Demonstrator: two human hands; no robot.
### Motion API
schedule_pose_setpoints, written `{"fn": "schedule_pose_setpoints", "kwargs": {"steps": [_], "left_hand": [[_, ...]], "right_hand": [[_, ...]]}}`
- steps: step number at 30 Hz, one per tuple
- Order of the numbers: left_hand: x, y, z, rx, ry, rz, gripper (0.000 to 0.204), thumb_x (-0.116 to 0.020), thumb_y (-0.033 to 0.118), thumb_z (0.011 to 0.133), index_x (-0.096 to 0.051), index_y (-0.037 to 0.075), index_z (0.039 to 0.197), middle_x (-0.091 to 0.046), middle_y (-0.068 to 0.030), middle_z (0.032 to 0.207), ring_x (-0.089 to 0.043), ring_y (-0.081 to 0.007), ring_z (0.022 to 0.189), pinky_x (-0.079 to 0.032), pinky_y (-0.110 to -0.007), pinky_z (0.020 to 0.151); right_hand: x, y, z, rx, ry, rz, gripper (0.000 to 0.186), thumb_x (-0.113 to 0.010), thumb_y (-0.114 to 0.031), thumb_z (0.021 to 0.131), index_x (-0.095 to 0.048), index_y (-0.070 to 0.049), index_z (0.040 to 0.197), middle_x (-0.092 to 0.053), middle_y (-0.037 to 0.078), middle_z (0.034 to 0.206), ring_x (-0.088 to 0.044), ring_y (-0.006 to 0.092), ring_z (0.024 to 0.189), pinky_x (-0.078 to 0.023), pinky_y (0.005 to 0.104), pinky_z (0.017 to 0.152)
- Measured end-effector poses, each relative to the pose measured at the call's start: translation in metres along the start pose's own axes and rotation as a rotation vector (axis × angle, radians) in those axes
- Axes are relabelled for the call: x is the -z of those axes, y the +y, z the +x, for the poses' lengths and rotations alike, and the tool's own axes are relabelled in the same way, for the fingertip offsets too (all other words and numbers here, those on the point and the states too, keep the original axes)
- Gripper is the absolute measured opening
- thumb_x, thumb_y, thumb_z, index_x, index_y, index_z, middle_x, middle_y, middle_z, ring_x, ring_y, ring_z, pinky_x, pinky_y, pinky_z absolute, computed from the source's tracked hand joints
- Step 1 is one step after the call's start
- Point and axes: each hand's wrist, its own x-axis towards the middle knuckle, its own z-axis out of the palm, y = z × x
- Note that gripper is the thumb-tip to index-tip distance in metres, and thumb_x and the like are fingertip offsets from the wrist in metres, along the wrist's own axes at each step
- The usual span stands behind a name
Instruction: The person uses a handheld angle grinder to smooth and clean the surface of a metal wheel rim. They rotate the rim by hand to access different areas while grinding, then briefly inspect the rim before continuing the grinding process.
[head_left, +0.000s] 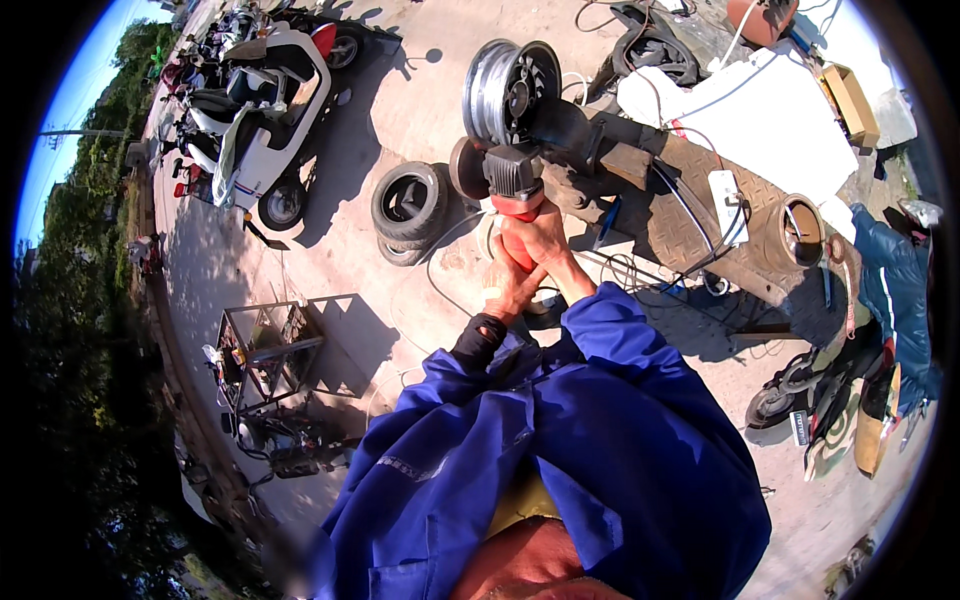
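Both of my hands are wrapped around the red body of an angle grinder (518,178), whose dark motor head points away from me. My right hand (546,238) grips it farther forward; my left hand (512,288) closes on it lower down, nearer my body. A light wrap shows by the left wrist, above a dark cuff. The grinder's round disc (467,168) is on the left of its head, just below a silver wheel rim (487,92). Whether disc and rim touch I cannot tell. Beside the rim, a dark metal fixture (565,130) stands at the bench end.
A rusty tread-plate bench (680,215) on the right carries cables and a short pipe (800,232). Stacked tyres (408,203) lie left of the grinder. Farther left are a white scooter (318,95) and a metal frame (265,352). Cables trail across the ground below the bench.
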Motion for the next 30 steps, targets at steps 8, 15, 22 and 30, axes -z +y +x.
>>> {"fn": "schedule_pose_setpoints", "kwargs": {"steps": [8,15,22,30], "left_hand": [[0.006,0.008,0.004,-0.052,0.047,-0.052,0.103,-0.085,0.057,0.080,-0.031,-0.004,0.142,-0.066,-0.0344,0.114,-0.068,-0.0519,0.102,-0.056,-0.054,0.085],[0.028,0.041,0.014,-0.010,0.055,-0.024,0.089,-0.088,0.046,0.080,-0.038,-0.004,0.132,-0.065,-0.0308,0.115,-0.068,-0.0463,0.103,-0.055,-0.051,0.087],[0.008,0.024,0.004,-0.008,0.056,-0.082,0.090,-0.088,0.048,0.079,-0.040,-0.005,0.134,-0.063,-0.0282,0.120,-0.066,-0.0406,0.108,-0.053,-0.049,0.090],[0.011,0.019,-0.001,0.037,0.016,-0.129,0.090,-0.089,0.043,0.081,-0.037,-0.004,0.138,-0.062,-0.0284,0.122,-0.066,-0.0417,0.110,-0.053,-0.048,0.093]], "right_hand": [[-0.003,-0.014,0.005,-0.039,-0.012,0.009,0.051,-0.085,-0.027,0.075,-0.072,0.003,0.115,-0.075,0.011,0.105,-0.071,0.0191,0.094,-0.057,0.0347,0.087],[-0.006,-0.048,0.019,-0.018,-0.023,-0.011,0.051,-0.085,-0.028,0.076,-0.073,0.001,0.116,-0.076,0.011,0.105,-0.071,0.0193,0.094,-0.058,0.0352,0.086],[0.001,-0.026,0.009,-0.059,-0.019,-0.056,0.049,-0.085,-0.027,0.076,-0.073,0.001,0.113,-0.076,0.012,0.104,-0.072,0.0190,0.093,-0.058,0.0349,0.086],[-0.005,-0.019,0.003,-0.006,-0.025,-0.035,0.050,-0.085,-0.028,0.076,-0.072,0.000,0.116,-0.076,0.011,0.105,-0.071,0.0197,0.094,-0.057,0.0353,0.089]]}}
